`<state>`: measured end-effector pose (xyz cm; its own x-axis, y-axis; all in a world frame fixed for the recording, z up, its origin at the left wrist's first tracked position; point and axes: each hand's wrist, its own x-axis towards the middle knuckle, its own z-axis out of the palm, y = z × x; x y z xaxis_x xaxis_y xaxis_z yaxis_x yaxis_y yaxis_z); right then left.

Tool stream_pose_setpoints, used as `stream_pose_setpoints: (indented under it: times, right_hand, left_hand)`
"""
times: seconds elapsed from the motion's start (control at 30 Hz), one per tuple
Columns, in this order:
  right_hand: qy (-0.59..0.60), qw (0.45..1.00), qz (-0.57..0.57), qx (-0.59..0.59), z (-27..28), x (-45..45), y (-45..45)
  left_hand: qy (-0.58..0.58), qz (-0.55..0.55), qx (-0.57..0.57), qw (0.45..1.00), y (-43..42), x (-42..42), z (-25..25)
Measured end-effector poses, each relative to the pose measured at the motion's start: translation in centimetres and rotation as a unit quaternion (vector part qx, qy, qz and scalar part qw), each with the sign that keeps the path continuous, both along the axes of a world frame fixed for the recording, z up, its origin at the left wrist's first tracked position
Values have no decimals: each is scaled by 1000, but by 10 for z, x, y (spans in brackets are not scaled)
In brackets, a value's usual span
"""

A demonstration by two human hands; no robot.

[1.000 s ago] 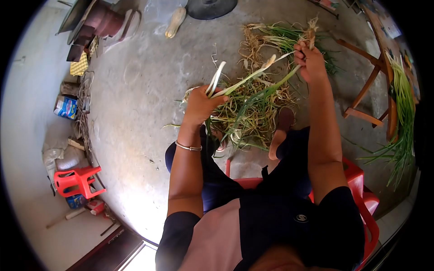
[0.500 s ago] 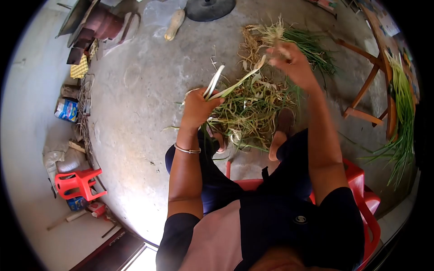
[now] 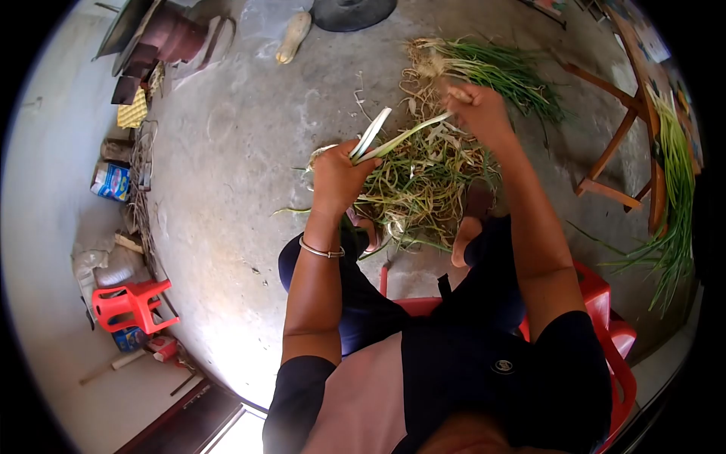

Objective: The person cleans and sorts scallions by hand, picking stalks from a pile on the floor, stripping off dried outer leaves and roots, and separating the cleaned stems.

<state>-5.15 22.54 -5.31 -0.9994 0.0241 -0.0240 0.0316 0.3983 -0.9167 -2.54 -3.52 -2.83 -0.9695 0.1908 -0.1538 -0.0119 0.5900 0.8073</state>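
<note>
My left hand [image 3: 340, 175] is closed around a few spring onions [image 3: 370, 134], their white stalks sticking up past the thumb. One stalk slants across to my right hand [image 3: 482, 115], whose fingers are pinched at its bulb end and slightly blurred. Below both hands, a heap of stripped onion leaves and peelings [image 3: 423, 185] spreads over the floor between my feet. Just beyond my right hand lies a bundle of uncleaned spring onions [image 3: 499, 68], with stringy roots at its left end.
A wooden stand [image 3: 609, 151] is to the right, with more green onions [image 3: 673, 166] hanging off it. I sit on a red plastic chair [image 3: 597, 299]. A pale gourd [image 3: 293, 36] and a black round base [image 3: 352, 11] lie ahead. A small red chair [image 3: 132, 305] stands at left.
My left hand has shifted slightly right and up with the onions. My right hand has moved a little down and left, its fingers now meeting the slanting stalk's end.
</note>
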Motion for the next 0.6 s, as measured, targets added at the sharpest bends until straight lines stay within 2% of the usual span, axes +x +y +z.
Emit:
stream_pose_setpoints:
  times: [0.07, 0.1, 0.17, 0.2, 0.27, 0.3, 0.4, 0.47, 0.6]
  right_hand:
    - [-35, 994, -99, 11, 5, -6, 14]
    - [-34, 994, -99, 11, 8, -9, 24]
    - [-35, 975, -214, -55, 11, -12, 44]
    - [-34, 975, -213, -55, 11, -10, 51]
    - [10, 957, -238, -165, 13, -6, 58]
    - [10, 958, -237, -164, 12, -5, 57]
    - [6, 981, -122, -153, 13, -2, 43]
    - [11, 960, -91, -264, 16, 0, 25]
    - [-64, 941, -20, -333, 16, 0, 0]
  left_hand:
    - [-9, 10, 18, 1000, -3, 0, 4]
    - [-19, 18, 35, 999, -5, 0, 6]
    - [-27, 29, 60, 997, -11, -2, 4]
    - [-34, 39, 84, 995, -13, -3, 4]
    - [-47, 47, 120, 991, -14, -4, 6]
    - [-60, 53, 155, 985, -13, -4, 9]
    - [-82, 44, 165, 982, -13, -5, 7]
    - [-102, 21, 186, 977, -9, -5, 9]
    - [-142, -10, 226, 964, 1, -2, 13]
